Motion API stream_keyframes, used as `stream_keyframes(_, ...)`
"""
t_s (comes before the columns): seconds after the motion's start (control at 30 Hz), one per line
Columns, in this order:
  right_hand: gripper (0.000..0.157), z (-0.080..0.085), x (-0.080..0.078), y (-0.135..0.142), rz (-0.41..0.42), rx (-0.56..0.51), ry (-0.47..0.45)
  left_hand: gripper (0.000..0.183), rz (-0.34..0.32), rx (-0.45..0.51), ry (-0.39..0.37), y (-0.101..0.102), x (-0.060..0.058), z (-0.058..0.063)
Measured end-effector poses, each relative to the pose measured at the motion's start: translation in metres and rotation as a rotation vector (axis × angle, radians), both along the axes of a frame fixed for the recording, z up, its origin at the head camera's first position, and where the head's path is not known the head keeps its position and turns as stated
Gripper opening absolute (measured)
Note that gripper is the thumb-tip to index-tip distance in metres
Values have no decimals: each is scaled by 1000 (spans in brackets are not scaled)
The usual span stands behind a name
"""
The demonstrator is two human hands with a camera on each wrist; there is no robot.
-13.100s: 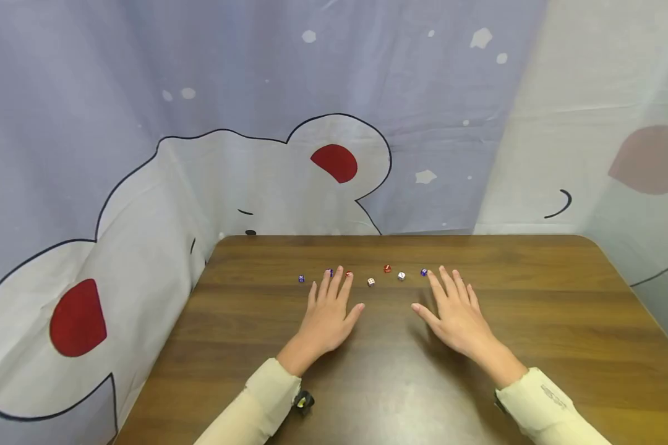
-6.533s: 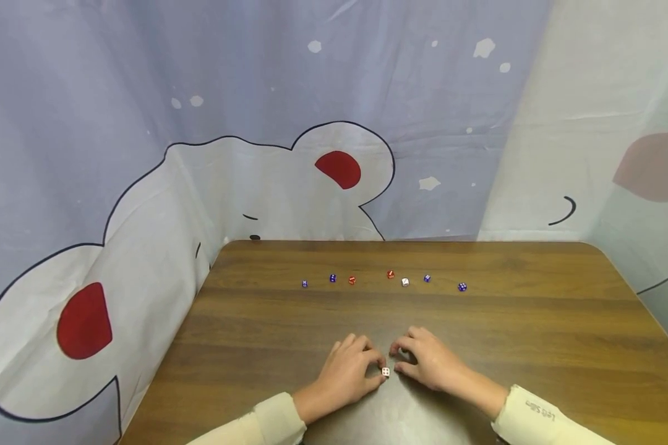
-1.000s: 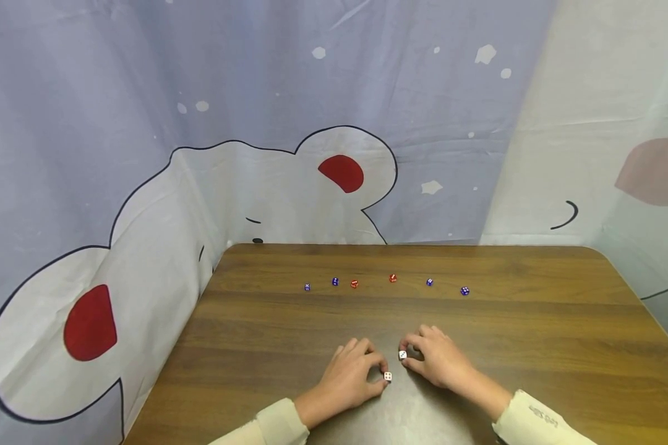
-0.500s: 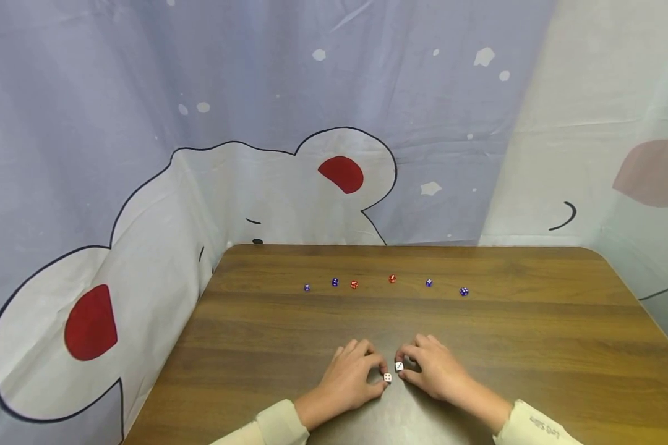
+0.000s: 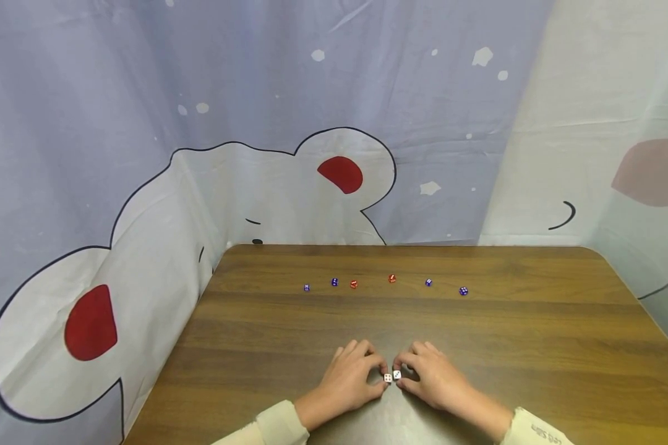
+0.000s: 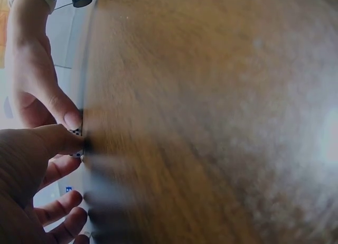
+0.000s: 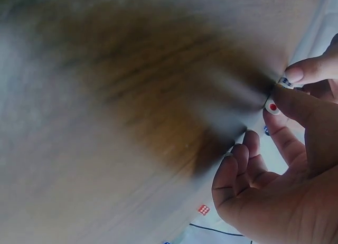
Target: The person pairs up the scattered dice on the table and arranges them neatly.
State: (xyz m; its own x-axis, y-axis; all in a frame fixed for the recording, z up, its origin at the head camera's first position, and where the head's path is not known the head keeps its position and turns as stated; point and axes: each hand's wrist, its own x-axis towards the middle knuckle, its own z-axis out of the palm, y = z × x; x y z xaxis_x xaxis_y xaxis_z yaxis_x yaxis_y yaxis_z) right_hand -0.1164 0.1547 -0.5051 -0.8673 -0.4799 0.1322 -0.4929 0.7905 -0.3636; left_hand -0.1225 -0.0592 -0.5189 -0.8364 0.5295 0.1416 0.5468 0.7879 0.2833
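My left hand (image 5: 352, 377) pinches a white die (image 5: 387, 377) between thumb and index finger, low over the wooden table. Just right of it, a second white die (image 5: 397, 374) is pinched by my right hand (image 5: 435, 378). The dice sit side by side with a very thin gap, or touching; I cannot tell which. In the right wrist view the right hand's die shows a red dot (image 7: 272, 107), and the left hand's die (image 7: 285, 82) is partly covered by fingertips. Fingers hide most of both dice in the left wrist view.
Farther back on the table (image 5: 506, 321) lies a loose row of dice. Blue ones (image 5: 307, 287) (image 5: 334, 282) are at left, red ones (image 5: 354, 284) (image 5: 392, 279) in the middle, and two more blue dice (image 5: 428, 282) (image 5: 464, 291) at right. A patterned curtain (image 5: 256, 191) hangs behind.
Both hands once lay spread near the row; each took a white die from it. Lately the right hand has brought its die toward me and left, beside the left one. The left hand stays still.
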Motion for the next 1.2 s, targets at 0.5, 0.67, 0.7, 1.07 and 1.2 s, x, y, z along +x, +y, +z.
stream_keyframes(0.5,21,0,7,-2,11,-6,-57,18,-10,4,-19,1,0,-2)
stream_keyframes(0.67,22,-1,9,-2,11,-11,-42,17,-21,11,-44,1,0,-1)
stream_keyframes(0.7,22,-1,9,-2,11,-12,-41,17,-23,14,-47,1,0,-1)
stream_keyframes(1.07,21,1,10,-1,11,-27,-48,18,-45,25,-55,0,-2,1)
stream_keyframes(1.2,22,0,9,-1,13,-32,-30,22,-61,19,-94,-3,-7,6)
